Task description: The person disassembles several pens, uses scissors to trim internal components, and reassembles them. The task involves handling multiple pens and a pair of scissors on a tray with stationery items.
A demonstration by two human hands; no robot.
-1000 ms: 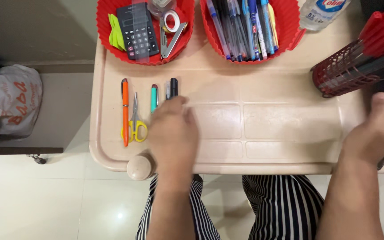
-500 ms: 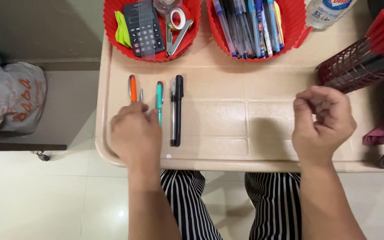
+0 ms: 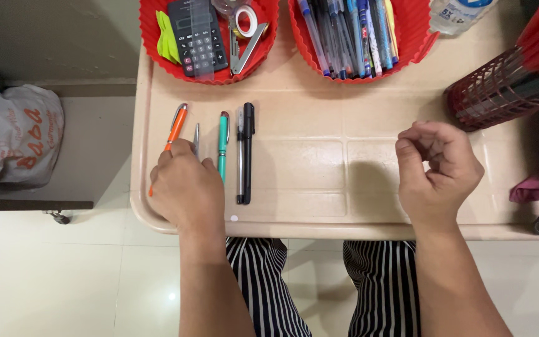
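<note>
The orange pen (image 3: 176, 125), straight in the row half a second ago, is now tilted under the fingers of the left hand (image 3: 185, 190), beside the scissors (image 3: 196, 138), green pen (image 3: 223, 140) and black pen (image 3: 246, 150) on the beige table (image 3: 344, 106). The right hand (image 3: 438, 171) is held loosely curled and empty. Behind, a calculator (image 3: 198, 37) and tape roll (image 3: 243, 22) are held in the left red basket (image 3: 151, 37), many pens in the right red basket (image 3: 407, 43).

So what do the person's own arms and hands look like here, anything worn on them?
Both the left hand and the right hand are bare: no gloves, and no rings, watch or bracelets that show. The forearms are uncovered as far as the frame's lower edge, with no sleeves in view. Below the table, the legs wear trousers with black and white vertical stripes.
</note>
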